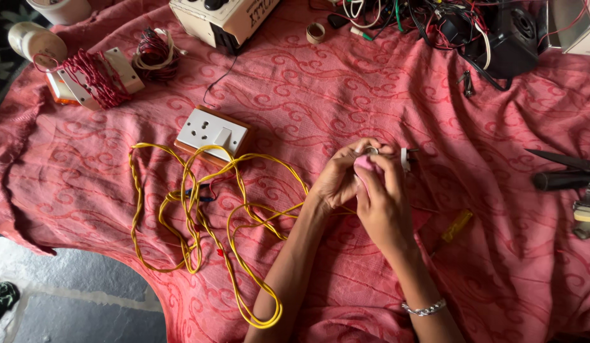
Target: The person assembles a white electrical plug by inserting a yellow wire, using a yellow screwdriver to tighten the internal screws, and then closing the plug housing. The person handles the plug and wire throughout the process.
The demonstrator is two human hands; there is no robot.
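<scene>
Both hands, left hand (338, 181) and right hand (382, 202), grip the small pink part (366, 163); keep it steady, yellow wire (199, 216) slack.

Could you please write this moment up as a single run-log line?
left hand: grips small pink part | right hand: grips same part | yellow wire: looped on red cloth | socket board: beside wire

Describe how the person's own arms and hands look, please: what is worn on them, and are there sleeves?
Both forearms are bare; no sleeves reach into view. The right arm carries a thin silver chain bracelet at the wrist. The left hand and the right hand wear no gloves. I can see no watch, and whether any finger bears a ring cannot be told.
</scene>
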